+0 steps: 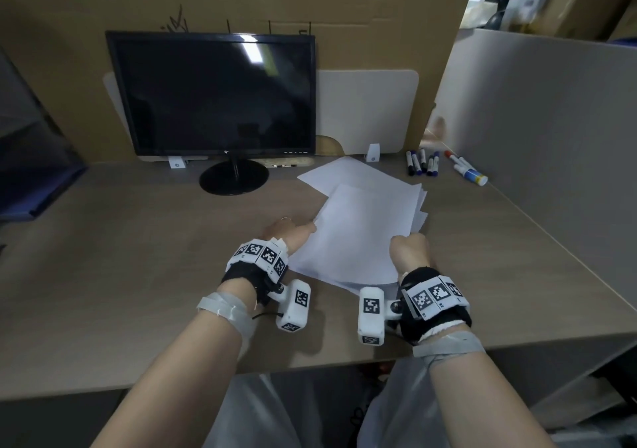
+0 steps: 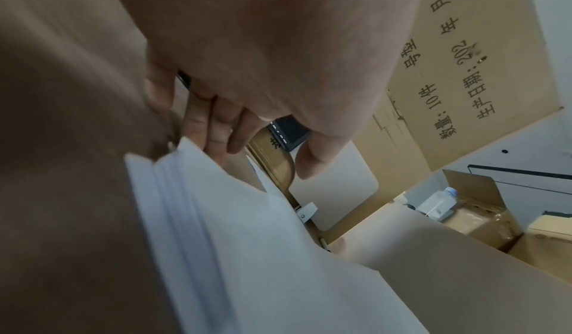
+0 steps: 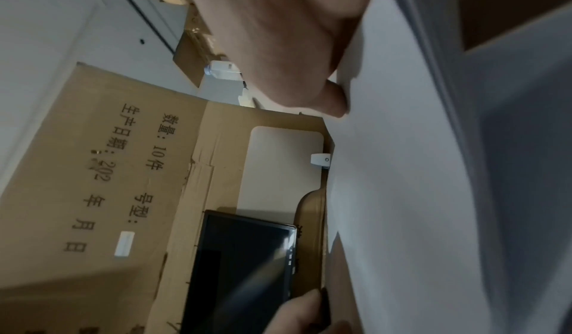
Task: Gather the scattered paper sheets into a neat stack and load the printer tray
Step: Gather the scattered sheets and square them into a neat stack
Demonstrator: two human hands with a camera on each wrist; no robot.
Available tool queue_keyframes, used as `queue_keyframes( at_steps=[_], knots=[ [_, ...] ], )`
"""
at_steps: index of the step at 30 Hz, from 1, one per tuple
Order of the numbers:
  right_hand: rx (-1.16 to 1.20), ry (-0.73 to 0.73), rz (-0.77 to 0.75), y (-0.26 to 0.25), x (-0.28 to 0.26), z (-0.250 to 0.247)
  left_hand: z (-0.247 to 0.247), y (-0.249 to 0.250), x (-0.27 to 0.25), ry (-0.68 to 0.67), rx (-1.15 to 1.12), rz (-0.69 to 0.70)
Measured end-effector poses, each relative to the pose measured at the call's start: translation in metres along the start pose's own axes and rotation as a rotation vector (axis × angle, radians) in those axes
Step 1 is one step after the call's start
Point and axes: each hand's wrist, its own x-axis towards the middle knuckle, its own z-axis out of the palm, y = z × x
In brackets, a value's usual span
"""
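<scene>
1. Here the paper sheets lie on the tabletop to the right of the monitor, mostly drawn into one pile but with corners fanned out, and one sheet pokes out toward the far edge.
2. The left hand sits against the pile's left edge; the left wrist view shows its fingers extended and relaxed by the sheet corners, grasping nothing, likely acting as a stop so the edges can square up.
3. The right hand is at the near right side of the pile. In the right wrist view its thumb presses on the top sheet with paper running beneath the hand, so it appears to be pinching the stack, probably to lift or slide it against the left hand.
4. The stack looks only partly tidy, so gathering seems unfinished.
5. No printer tray shows in any view, so loading is not yet begun.
6. Marker pens lie beyond the paper, near the partition, well clear of the hands.
</scene>
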Motion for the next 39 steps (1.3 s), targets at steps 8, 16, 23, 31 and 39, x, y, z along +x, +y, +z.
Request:
queue_keyframes(
  at_steps=[8,16,23,31,39],
  knots=[
    [0.086,-0.034,-0.017,-0.006,-0.010,-0.011,-0.005,0.004,0.000,-0.092,-0.050,-0.021],
    [0.139,-0.104,-0.023,-0.013,-0.007,-0.021,0.004,0.024,0.006,-0.219,-0.187,-0.089],
    [0.165,-0.133,-0.010,-0.011,-0.008,-0.019,0.004,0.021,0.001,-0.271,-0.220,-0.134],
    [0.224,-0.157,0.000,-0.008,-0.005,-0.016,0.000,0.005,0.011,-0.243,-0.125,-0.066],
    [0.192,-0.258,-0.052,-0.021,-0.016,0.021,-0.018,-0.050,0.016,-0.050,-0.320,-0.029]
  ],
)
